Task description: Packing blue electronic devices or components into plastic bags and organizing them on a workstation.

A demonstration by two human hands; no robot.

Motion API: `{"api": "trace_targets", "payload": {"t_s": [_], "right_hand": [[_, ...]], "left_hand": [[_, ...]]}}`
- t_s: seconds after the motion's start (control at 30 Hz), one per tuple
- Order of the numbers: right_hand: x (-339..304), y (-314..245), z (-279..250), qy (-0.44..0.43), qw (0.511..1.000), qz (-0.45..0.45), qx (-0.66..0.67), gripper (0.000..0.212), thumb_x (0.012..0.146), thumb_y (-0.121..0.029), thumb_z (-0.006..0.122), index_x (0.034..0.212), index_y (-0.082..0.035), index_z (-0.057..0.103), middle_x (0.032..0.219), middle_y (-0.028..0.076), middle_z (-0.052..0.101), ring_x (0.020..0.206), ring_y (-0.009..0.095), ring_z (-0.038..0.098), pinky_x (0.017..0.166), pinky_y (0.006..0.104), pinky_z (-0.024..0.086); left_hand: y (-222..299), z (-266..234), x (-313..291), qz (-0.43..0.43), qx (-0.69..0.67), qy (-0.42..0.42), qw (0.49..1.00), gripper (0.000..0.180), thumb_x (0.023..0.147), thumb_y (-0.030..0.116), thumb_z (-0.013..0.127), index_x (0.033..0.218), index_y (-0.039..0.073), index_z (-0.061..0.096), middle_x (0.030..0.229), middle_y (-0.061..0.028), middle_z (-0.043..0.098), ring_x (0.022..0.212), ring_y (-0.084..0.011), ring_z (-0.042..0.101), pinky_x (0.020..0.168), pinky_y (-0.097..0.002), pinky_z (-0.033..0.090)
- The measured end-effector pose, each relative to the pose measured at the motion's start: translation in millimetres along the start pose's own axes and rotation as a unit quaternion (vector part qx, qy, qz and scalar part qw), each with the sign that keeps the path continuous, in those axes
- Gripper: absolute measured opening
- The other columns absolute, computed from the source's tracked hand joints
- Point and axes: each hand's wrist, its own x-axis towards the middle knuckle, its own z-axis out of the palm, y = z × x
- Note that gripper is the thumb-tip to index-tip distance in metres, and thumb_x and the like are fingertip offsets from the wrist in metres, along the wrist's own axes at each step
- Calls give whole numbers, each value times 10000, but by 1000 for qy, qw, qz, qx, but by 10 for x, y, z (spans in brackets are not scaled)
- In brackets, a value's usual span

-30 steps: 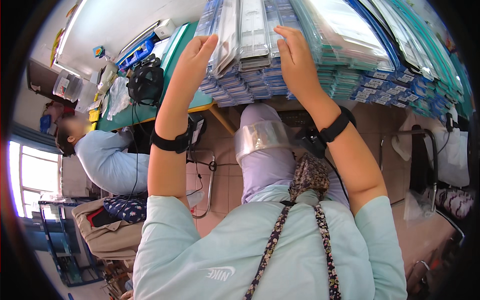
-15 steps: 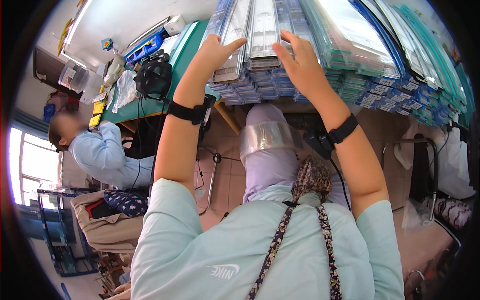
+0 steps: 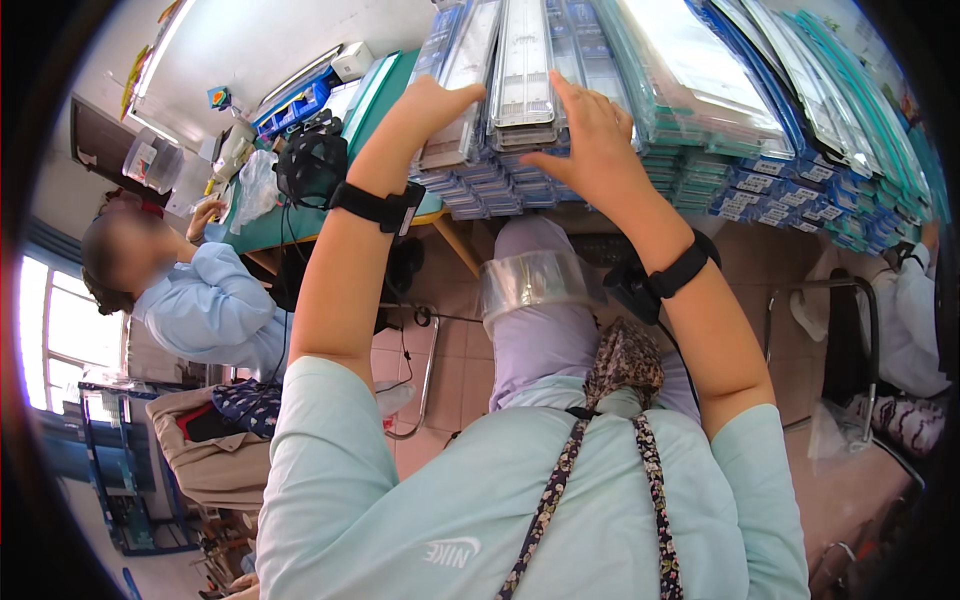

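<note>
Long, flat clear plastic packs with white inserts point(image 3: 523, 65) lie on top of stacked blue-edged packs point(image 3: 500, 182) at the table's front edge. My left hand point(image 3: 432, 108) is at the left side of the stack, thumb stretched to the right and apart; its other fingers are partly hidden. On the right of the middle pack, my right hand point(image 3: 595, 135) has its index finger pointing away and its thumb spread toward the pack's near end. Neither hand shows anything held. Dark straps with small devices circle both wrists.
Teal and clear packs point(image 3: 690, 120) are piled to the right. On the green table point(image 3: 400, 75) at left are a black strapped headgear point(image 3: 310, 160), a plastic bag point(image 3: 258, 185) and a blue bin point(image 3: 295, 100). A co-worker in light blue point(image 3: 205, 300) is at left; another person's white sleeve point(image 3: 905, 320) shows at right.
My right hand has come slightly nearer, its thumb lowered and spread from the fingers. My left hand has barely shifted. The co-worker at left has moved, one hand now raised by the table.
</note>
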Motion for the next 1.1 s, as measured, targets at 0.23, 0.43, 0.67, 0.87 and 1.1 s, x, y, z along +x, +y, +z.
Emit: {"api": "trace_targets", "payload": {"t_s": [0.23, 0.43, 0.67, 0.87, 1.1], "right_hand": [[2, -96, -132, 49, 996, 3, 78, 898, 731, -444, 732, 1378, -12, 284, 1204, 170, 506, 1164, 290, 443, 1003, 448, 265], [35, -614, -447, 88, 934, 93, 335, 938, 733, -488, 730, 1369, 25, 271, 1155, 181, 540, 1040, 259, 519, 817, 345, 434], [72, -592, -584, 80, 954, 81, 277, 791, 817, -264, 702, 1401, 16, 248, 1156, 117, 515, 982, 168, 528, 767, 270, 445], [34, -370, -756, 62, 950, 175, 250, 455, 874, -162, 533, 1266, 25, 398, 1154, 178, 474, 979, 237, 496, 808, 317, 427], [-64, -426, -703, 89, 927, 209, 297, 366, 927, -140, 439, 1254, 21, 405, 1129, 168, 473, 914, 168, 488, 800, 283, 414]], "left_hand": [[-125, -286, 47, -30, -237, -55, 969, 536, 852, 379, 546, 1082, -104, 579, 911, -117, 627, 772, -144, 579, 715, -248, 449], [798, -298, -653, 211, -268, 11, 940, 315, 868, 201, 539, 1145, 55, 574, 970, -43, 589, 866, -97, 533, 767, -229, 431], [1085, 102, -447, 171, -287, -7, 942, 596, 828, 490, 523, 912, -95, 600, 690, -140, 600, 607, -211, 575, 594, -320, 452], [1147, 145, -447, 64, -148, 0, 987, 596, 839, 479, 542, 965, -101, 597, 807, -234, 638, 747, -317, 632, 673, -371, 477], [872, 5, -434, 29, -68, 103, 992, 552, 798, 417, 626, 1005, -87, 540, 938, -272, 615, 906, -379, 604, 776, -407, 468]]}}
